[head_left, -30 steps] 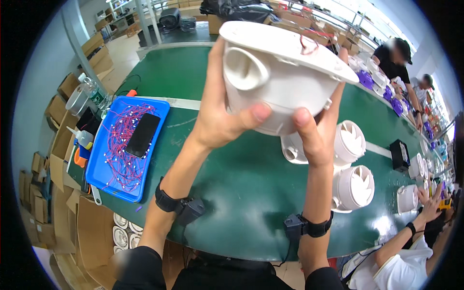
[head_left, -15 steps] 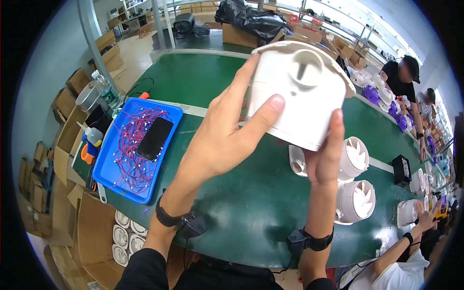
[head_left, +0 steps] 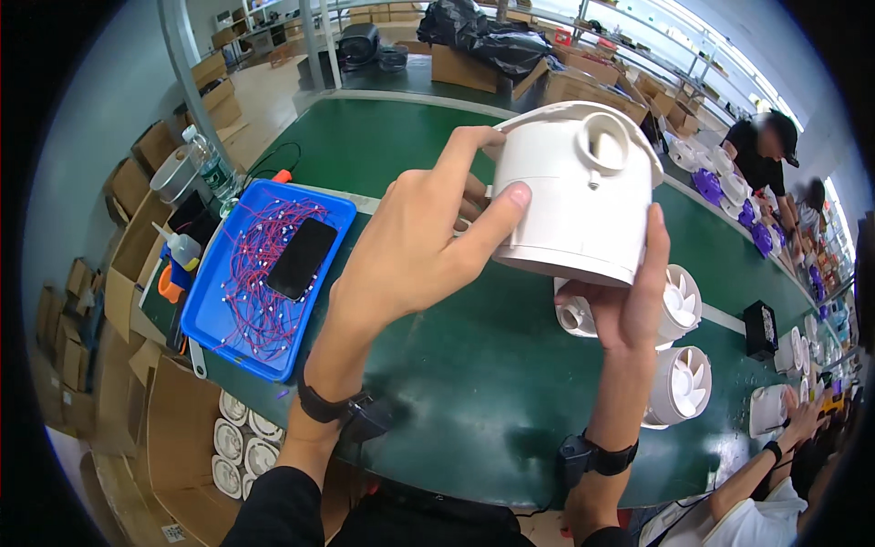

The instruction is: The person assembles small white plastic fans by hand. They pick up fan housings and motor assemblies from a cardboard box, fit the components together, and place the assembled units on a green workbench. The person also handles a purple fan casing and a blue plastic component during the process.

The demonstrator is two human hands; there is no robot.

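A white plastic fan housing (head_left: 565, 205), round with a flanged top edge and a short tube on its side, is held tilted above the table between both hands. My left hand (head_left: 401, 242) grips its left side, the thumb on the wall and the index finger by the upper rim; its other fingers are partly hidden. From below and the right, my right hand (head_left: 631, 305) supports the lower edge, with several fingers hidden underneath. Behind that hand is a white part with a round spout (head_left: 572, 315). Two white housings with fan blades, a nearer one (head_left: 679, 387) and a farther one (head_left: 682, 296), stand to its right.
At left, a blue tray (head_left: 239, 363) holds red wires with white connectors and a black phone (head_left: 301, 258). A water bottle (head_left: 210, 164) stands behind it. Below, a cardboard box (head_left: 182, 438) contains round white parts. A black box (head_left: 758, 330) and co-workers are at right.
The housing has moved slightly right and down and is turned, so its tube sits farther right. Both hands have moved with it, and the view has shifted a little.
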